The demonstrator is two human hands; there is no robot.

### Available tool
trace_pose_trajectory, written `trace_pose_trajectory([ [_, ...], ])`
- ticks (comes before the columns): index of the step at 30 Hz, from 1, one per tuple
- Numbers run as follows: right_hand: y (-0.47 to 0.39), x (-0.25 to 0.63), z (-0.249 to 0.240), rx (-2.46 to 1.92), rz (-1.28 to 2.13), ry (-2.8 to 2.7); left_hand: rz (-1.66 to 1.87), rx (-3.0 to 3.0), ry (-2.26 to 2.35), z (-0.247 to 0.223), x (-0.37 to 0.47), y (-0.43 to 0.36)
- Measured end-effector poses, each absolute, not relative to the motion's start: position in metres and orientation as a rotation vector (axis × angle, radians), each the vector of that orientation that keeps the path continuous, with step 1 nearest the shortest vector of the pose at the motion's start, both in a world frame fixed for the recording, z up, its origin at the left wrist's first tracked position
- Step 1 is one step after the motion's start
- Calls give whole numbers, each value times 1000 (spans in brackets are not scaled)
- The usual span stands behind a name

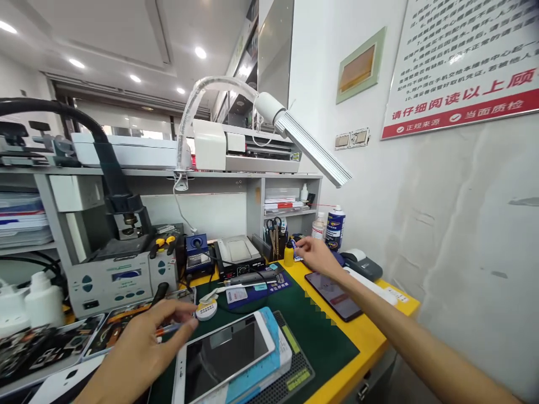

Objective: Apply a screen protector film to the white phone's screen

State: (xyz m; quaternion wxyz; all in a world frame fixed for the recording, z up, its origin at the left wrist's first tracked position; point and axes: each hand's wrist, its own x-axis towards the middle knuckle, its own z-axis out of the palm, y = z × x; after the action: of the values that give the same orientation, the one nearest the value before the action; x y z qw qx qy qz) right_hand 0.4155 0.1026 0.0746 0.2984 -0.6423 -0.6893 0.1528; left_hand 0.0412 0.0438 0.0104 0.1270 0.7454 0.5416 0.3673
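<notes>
My right hand (319, 255) reaches to the back right of the bench, its fingertips pinched on a small blue-and-white item (297, 250) that I cannot name. Right beside it stands a small yellow bottle (288, 256). My left hand (141, 349) hovers at the lower left with thumb and fingers apart and nothing between them. Close to its fingertips is a round white container (206, 310) with tweezers resting across it. A white-framed tablet (229, 350) with a dark screen lies on a blue-and-white box (281, 359) in front of me.
A dark tablet (337, 297) lies on the yellow bench at right. Behind stand a blue spray can (335, 229), a pen holder with scissors (275, 238) and a grey soldering station (113, 278). Trays of parts (50, 353) fill the left. A lamp (314, 147) hangs overhead.
</notes>
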Motion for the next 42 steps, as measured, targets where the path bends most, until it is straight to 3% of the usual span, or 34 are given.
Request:
trace_pose_trajectory([
  [6,163,435,40,-1890,523,-1591,794,2435,1408,13,73,15],
  [17,206,416,10,-2046,269,-1495,635,2630,1411,22,87,0],
  [42,121,409,40,-1608,395,-1582,527,2601,1410,24,85,1],
])
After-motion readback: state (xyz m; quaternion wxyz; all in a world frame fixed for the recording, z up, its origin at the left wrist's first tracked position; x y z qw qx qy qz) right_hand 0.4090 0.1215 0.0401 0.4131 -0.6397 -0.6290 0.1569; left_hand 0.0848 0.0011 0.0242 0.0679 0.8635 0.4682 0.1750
